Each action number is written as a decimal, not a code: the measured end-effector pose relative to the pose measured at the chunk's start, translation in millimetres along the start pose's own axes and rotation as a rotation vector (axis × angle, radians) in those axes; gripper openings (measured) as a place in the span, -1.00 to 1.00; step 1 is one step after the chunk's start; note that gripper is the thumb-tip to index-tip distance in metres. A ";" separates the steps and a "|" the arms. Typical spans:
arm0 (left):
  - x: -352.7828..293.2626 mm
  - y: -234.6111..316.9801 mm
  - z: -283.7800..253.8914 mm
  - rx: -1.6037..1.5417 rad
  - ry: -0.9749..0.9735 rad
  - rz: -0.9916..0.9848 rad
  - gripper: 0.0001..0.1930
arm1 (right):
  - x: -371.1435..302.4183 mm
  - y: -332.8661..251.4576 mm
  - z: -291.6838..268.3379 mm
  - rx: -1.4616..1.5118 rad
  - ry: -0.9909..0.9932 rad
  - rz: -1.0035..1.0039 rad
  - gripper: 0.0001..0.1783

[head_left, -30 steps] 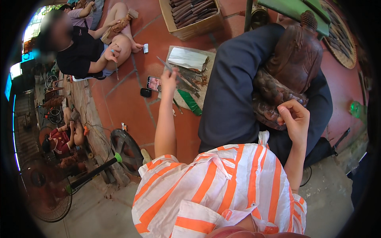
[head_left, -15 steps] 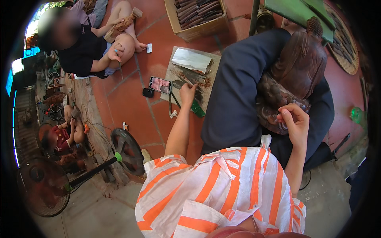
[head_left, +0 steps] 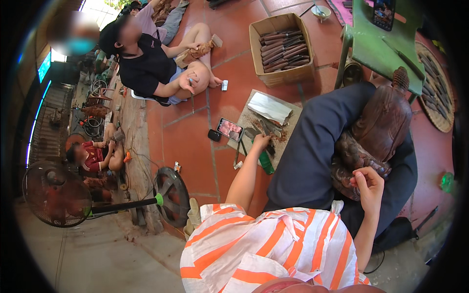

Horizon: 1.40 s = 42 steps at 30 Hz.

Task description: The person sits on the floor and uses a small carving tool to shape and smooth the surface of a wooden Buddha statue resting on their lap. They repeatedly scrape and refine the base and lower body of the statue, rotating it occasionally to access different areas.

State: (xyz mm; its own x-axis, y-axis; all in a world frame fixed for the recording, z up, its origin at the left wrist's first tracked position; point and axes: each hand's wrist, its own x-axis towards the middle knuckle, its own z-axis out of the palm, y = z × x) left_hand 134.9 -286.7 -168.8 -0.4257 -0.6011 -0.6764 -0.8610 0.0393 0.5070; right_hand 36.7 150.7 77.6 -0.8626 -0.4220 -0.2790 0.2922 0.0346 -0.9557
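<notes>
We see the left hand (head_left: 261,142) reaching low over a pale board (head_left: 245,117) on the tiled floor, its fingers drawn narrow at the near end of the flat metal tools (head_left: 275,129); we cannot tell whether it grips one. A green strip (head_left: 266,162) lies just nearer, a lit phone (head_left: 229,129) to its left, and a folded white sheet (head_left: 269,107) farther off. The dark carved statue (head_left: 389,122) sits at right between our trousered legs (head_left: 304,152), leaning. At its near side, the right hand (head_left: 369,184) is half curled, thumb close to fingers; we cannot make out anything between them. Beyond the board stands a cardboard box (head_left: 289,78) of wooden-handled tools (head_left: 284,51), left of a green stool (head_left: 364,49).
</notes>
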 end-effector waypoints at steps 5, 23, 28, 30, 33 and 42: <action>-64.6 57.7 -10.5 -0.584 -0.212 0.157 -0.77 | 1.2 1.4 -3.2 0.024 -0.007 0.005 -0.89; -291.6 218.2 65.3 0.015 -0.912 1.139 -0.68 | -9.9 1.6 -10.7 0.141 0.006 -0.072 -0.83; -278.5 218.5 69.0 0.075 -0.839 1.031 -0.66 | -4.7 -6.1 -15.6 0.115 -0.045 0.006 -0.82; -266.9 221.1 70.4 0.054 -0.659 1.092 -0.67 | -0.8 -8.5 -21.7 0.152 0.036 -0.027 -0.89; -250.1 224.5 68.9 0.042 -0.544 1.194 -0.49 | 1.6 -6.5 -32.7 0.199 0.182 -0.125 -0.88; -255.0 208.1 109.0 0.627 -0.187 1.423 0.07 | 5.0 10.4 -42.7 0.096 0.315 -0.306 -0.88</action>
State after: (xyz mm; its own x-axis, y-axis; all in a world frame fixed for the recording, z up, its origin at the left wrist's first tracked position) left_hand 34.0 -38.2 51.0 -0.9452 0.3193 0.0683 0.3094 0.8088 0.5001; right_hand 17.8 187.6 62.2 -0.9946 -0.1029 -0.0136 0.0280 -0.1392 -0.9899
